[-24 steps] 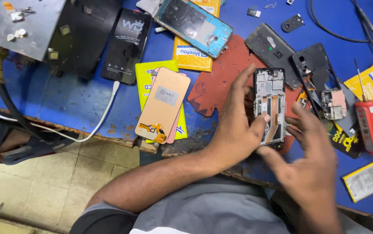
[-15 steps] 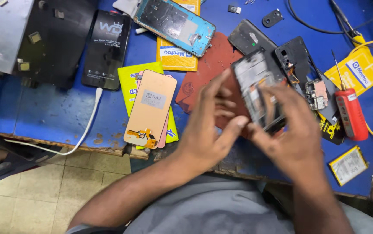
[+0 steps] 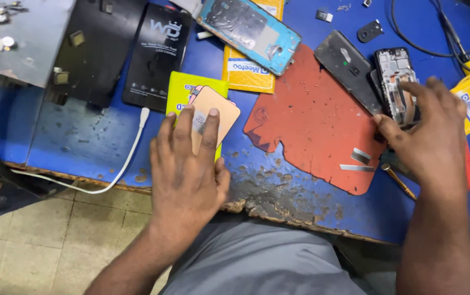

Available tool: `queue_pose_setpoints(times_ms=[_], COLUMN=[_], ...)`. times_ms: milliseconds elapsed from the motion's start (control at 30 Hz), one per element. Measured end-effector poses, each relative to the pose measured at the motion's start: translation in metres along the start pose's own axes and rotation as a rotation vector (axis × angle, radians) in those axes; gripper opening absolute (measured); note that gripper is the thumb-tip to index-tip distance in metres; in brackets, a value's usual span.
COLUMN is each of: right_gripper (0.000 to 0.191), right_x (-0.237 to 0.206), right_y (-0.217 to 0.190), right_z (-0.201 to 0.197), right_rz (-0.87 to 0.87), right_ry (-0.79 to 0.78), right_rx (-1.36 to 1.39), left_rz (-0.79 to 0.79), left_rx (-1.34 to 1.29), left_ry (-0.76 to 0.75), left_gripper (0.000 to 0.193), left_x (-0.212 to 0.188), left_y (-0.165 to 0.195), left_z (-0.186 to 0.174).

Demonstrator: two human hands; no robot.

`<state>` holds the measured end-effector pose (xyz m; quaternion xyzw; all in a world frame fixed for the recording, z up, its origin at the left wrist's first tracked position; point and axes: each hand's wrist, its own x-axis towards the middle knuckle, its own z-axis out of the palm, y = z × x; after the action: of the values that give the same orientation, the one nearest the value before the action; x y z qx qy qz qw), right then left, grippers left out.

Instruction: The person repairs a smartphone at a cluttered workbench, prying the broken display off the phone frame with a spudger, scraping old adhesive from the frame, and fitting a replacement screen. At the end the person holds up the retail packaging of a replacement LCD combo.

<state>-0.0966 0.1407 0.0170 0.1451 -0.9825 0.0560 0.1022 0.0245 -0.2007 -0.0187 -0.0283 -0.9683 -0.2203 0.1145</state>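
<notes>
Two hands: left hand (image 3: 187,164) flat on peach panel (image 3: 213,112); right hand (image 3: 429,136) seemingly gripping phone frame (image 3: 396,82).

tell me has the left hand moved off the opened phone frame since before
Yes. The left hand has left the opened phone frame and gone leftward past the red mat, onto the peach screen panel. The right hand holds the frame.

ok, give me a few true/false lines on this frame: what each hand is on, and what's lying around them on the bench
1. The left hand lies flat on the peach panel. True.
2. The right hand is on the stripped phone frame. True.
3. The peach panel lies on the red mat. False: it lies on a yellow-green packet, left of the mat.
4. Both hands grip the phone frame. False: only the right touches it.
5. A white cable runs left of the left hand. True.
</notes>
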Motion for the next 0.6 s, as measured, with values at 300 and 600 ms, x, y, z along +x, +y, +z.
queue_pose_setpoints(times_ms=[300,600], right_gripper=[0.061,0.064], right_x=[0.074,0.116], right_y=[-0.090,-0.134], right_z=[0.029,0.062], right_rz=[-0.462,-0.429], right_ry=[-0.022,-0.067], right_rx=[0.271,0.235], left_rz=[0.007,0.045], left_rx=[0.129,0.093], left_ry=[0.085,0.213], left_gripper=[0.080,0.056], left_x=[0.004,-0.004], left_y=[-0.015,-0.026], left_z=[0.007,0.013])
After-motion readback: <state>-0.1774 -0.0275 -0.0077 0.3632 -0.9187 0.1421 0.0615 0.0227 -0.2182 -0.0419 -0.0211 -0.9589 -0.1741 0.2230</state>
